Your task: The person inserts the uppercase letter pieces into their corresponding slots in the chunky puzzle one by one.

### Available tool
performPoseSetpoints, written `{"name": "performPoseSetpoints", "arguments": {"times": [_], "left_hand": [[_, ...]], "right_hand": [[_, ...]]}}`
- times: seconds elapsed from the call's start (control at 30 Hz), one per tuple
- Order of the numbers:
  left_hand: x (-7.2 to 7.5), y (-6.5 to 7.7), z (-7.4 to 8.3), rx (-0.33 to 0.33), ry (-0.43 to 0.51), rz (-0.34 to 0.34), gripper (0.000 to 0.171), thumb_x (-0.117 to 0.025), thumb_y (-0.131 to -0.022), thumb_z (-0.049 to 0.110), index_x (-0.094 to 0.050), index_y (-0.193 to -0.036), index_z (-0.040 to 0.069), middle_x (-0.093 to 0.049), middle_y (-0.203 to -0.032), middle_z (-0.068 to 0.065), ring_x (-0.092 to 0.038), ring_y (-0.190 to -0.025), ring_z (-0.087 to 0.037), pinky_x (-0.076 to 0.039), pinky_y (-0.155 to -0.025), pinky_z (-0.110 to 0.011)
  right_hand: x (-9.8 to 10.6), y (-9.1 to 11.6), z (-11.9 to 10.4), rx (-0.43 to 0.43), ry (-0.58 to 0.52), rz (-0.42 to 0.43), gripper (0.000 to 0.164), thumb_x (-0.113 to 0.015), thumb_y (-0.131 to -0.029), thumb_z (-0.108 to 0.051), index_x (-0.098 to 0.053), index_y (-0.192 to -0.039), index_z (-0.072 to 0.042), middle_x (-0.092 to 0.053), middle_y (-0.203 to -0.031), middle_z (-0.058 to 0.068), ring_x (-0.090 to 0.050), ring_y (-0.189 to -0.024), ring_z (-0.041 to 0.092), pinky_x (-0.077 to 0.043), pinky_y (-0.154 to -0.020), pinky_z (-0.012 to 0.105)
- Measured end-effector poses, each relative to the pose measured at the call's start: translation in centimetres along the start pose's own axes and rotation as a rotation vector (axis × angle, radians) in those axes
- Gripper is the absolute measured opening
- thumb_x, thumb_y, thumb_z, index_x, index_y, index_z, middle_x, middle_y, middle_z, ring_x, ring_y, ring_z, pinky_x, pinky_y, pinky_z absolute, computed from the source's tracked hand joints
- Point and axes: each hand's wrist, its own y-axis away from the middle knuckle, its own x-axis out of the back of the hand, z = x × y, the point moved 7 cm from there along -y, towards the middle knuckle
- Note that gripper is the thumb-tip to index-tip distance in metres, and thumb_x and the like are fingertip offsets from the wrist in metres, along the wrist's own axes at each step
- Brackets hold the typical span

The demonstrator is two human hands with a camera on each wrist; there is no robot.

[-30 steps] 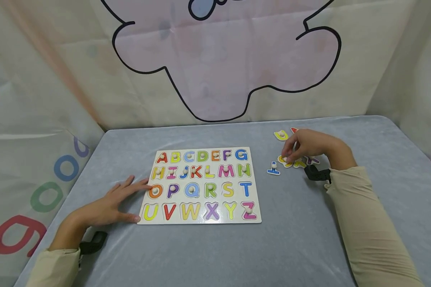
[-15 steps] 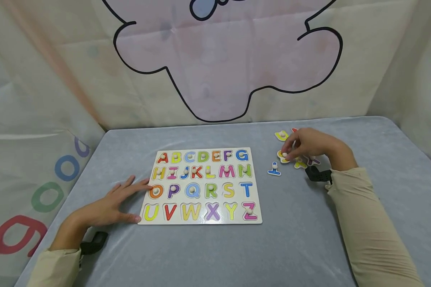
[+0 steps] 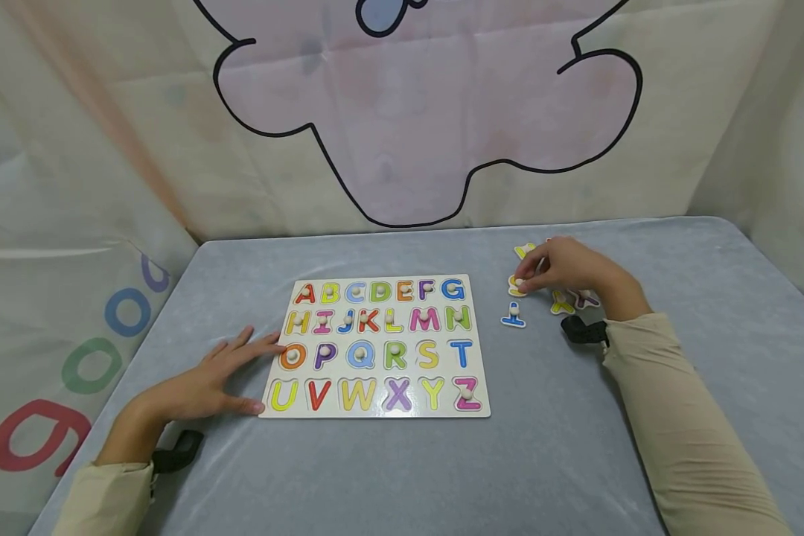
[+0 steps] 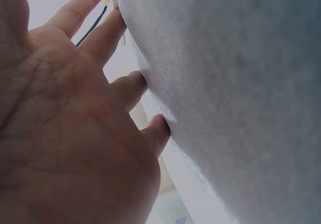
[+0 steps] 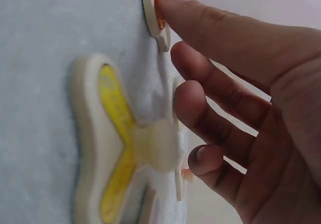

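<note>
A white alphabet puzzle board point(image 3: 375, 372) lies on the table, many of its letters topped with small knobs. My left hand point(image 3: 197, 387) is spread beside it, index finger and thumb touching its left edge. My right hand point(image 3: 576, 268) pinches a small yellow letter piece point(image 3: 514, 287) to the right of the board; in the right wrist view the thumb tip presses on this letter piece point(image 5: 152, 8). Below it in the head view is a blue T piece point(image 3: 513, 317). A yellow Y piece point(image 3: 561, 303) and a purple piece point(image 3: 586, 299) lie under the hand.
A grey cloth covers the table point(image 3: 388, 476). Beyond the right hand, a yellow U-shaped piece point(image 3: 525, 250) lies partly hidden by the fingers. A printed curtain point(image 3: 409, 112) hangs behind the table's back edge.
The right hand has slid the yellow letter piece a little to the left and away from the Y piece. My left hand stays at the board's edge.
</note>
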Motion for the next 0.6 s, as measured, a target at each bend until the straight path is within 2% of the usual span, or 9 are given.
{"name": "performPoseSetpoints", "arguments": {"times": [0.3,0.6], "left_hand": [[0.0,0.0,0.2,0.001,-0.001,-0.001,0.083,-0.081,-0.076,0.047,-0.04,-0.148,0.038,-0.024,-0.166,-0.007,0.004,-0.153,-0.049,0.001,-0.114,-0.074],[0.0,0.0,0.2,0.0,0.004,-0.004,0.082,-0.08,-0.077,0.047,-0.041,-0.148,0.038,-0.024,-0.166,-0.008,0.004,-0.153,-0.049,0.001,-0.114,-0.074]], "right_hand": [[-0.3,-0.2,0.8,-0.057,-0.01,-0.007,0.025,-0.08,-0.084,-0.031,-0.078,-0.104,-0.015,-0.071,-0.092,0.002,-0.057,-0.085,0.019,-0.044,-0.07,0.03],[0.3,-0.2,-0.4,-0.02,-0.001,0.037,0.02,-0.079,-0.085,-0.027,-0.08,-0.102,-0.016,-0.074,-0.095,0.002,-0.057,-0.081,0.018,-0.045,-0.068,0.03]]}}
